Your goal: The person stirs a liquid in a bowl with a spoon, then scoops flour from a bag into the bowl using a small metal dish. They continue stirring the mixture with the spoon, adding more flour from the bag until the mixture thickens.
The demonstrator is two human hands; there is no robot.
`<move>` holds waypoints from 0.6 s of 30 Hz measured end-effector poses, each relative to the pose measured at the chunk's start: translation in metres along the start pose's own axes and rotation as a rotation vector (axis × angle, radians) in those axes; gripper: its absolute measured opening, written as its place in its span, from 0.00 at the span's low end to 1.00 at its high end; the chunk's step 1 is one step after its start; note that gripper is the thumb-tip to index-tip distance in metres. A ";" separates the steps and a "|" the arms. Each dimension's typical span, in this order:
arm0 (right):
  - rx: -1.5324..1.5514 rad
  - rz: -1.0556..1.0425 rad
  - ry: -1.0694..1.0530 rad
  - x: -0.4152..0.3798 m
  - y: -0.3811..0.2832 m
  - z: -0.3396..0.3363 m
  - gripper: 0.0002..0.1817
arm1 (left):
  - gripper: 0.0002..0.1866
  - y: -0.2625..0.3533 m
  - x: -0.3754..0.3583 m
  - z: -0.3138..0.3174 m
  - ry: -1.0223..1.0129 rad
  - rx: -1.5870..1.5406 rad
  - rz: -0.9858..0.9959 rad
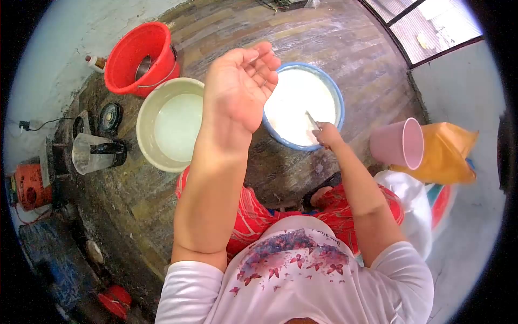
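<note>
My left hand (243,86) is raised close to the camera, palm showing and fingers loosely curled, with nothing in it. It hangs between two tubs, covering part of each. My right hand (327,135) is closed around a thin metal utensil (311,120) at the near right rim of a blue basin (341,102). White contents (299,100) fill much of that basin, and the utensil's far end rests at or in them; its exact shape is hidden. Left of my forearm stands a cream tub (144,141) holding pale, milky liquid (178,127).
A red bucket (116,70) with a metal vessel inside stands at the back left. Nearby are a clear blender jug (89,154) and a dark round lid (110,117). A pink bucket (386,143) and an orange-yellow bag (445,154) sit at right.
</note>
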State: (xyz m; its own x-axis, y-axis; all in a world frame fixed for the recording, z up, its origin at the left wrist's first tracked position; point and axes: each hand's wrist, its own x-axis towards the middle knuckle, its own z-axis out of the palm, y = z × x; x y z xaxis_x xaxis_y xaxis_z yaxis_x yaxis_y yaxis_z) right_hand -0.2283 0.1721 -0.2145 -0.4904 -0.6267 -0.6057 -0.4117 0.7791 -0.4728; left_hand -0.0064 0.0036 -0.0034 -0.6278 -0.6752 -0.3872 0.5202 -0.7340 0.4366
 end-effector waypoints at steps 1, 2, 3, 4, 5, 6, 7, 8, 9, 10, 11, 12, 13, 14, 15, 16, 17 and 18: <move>0.000 -0.001 -0.002 -0.004 -0.003 0.001 0.21 | 0.15 -0.001 -0.001 0.002 0.004 0.003 -0.003; 0.225 0.039 -0.065 -0.007 -0.005 0.003 0.21 | 0.14 0.000 -0.001 0.003 0.009 0.008 -0.005; 0.450 0.083 -0.130 -0.012 -0.009 0.005 0.20 | 0.14 0.001 -0.001 0.003 0.014 0.009 -0.003; 0.510 0.127 -0.161 -0.017 -0.013 0.006 0.18 | 0.14 0.001 -0.001 0.003 0.012 0.008 -0.007; 0.508 0.129 -0.162 -0.024 -0.017 0.006 0.18 | 0.14 0.001 0.000 0.003 0.008 0.007 -0.011; 0.613 0.125 -0.188 -0.032 -0.020 0.006 0.19 | 0.14 0.001 0.000 0.001 0.008 0.004 -0.012; 0.718 0.120 -0.212 -0.036 -0.021 0.007 0.19 | 0.14 0.002 0.000 0.000 -0.001 0.007 0.001; 0.751 0.115 -0.214 -0.038 -0.018 0.009 0.22 | 0.14 0.001 0.000 -0.001 -0.010 0.011 0.012; 0.750 0.118 -0.213 -0.042 -0.020 0.009 0.22 | 0.14 0.000 -0.001 0.000 -0.010 0.010 0.010; 0.755 0.105 -0.232 -0.047 -0.025 0.009 0.22 | 0.14 0.000 -0.001 0.001 -0.002 0.013 0.015; 0.761 0.091 -0.252 -0.051 -0.028 0.010 0.22 | 0.14 -0.001 -0.002 0.002 0.007 0.019 0.021; 0.707 0.094 -0.210 -0.054 -0.031 0.012 0.22 | 0.14 -0.001 -0.001 0.002 0.007 0.020 0.022; 0.708 0.093 -0.209 -0.057 -0.031 0.013 0.22 | 0.14 -0.001 0.000 0.002 0.006 0.005 0.003; 0.683 0.094 -0.204 -0.060 -0.030 0.013 0.20 | 0.14 -0.001 0.001 0.002 0.004 -0.012 -0.017; 0.659 0.093 -0.198 -0.064 -0.030 0.013 0.19 | 0.14 -0.001 0.001 0.002 0.000 -0.011 -0.017; 0.660 0.091 -0.195 -0.068 -0.030 0.014 0.19 | 0.14 -0.001 0.001 0.002 0.002 -0.009 -0.020; 0.694 0.115 -0.197 -0.073 -0.030 0.015 0.17 | 0.14 -0.001 0.000 0.001 0.006 -0.009 -0.023; 0.728 0.140 -0.199 -0.078 -0.031 0.016 0.16 | 0.14 0.000 0.000 0.001 0.005 -0.011 -0.023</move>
State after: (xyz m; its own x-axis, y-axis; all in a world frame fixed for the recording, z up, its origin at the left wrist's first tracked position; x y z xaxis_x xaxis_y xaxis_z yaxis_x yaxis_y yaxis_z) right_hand -0.1650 0.1969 -0.1631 -0.3243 -0.5605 -0.7620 0.2878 0.7089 -0.6439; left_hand -0.0072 0.0034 -0.0025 -0.6368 -0.6583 -0.4013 0.5118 -0.7502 0.4187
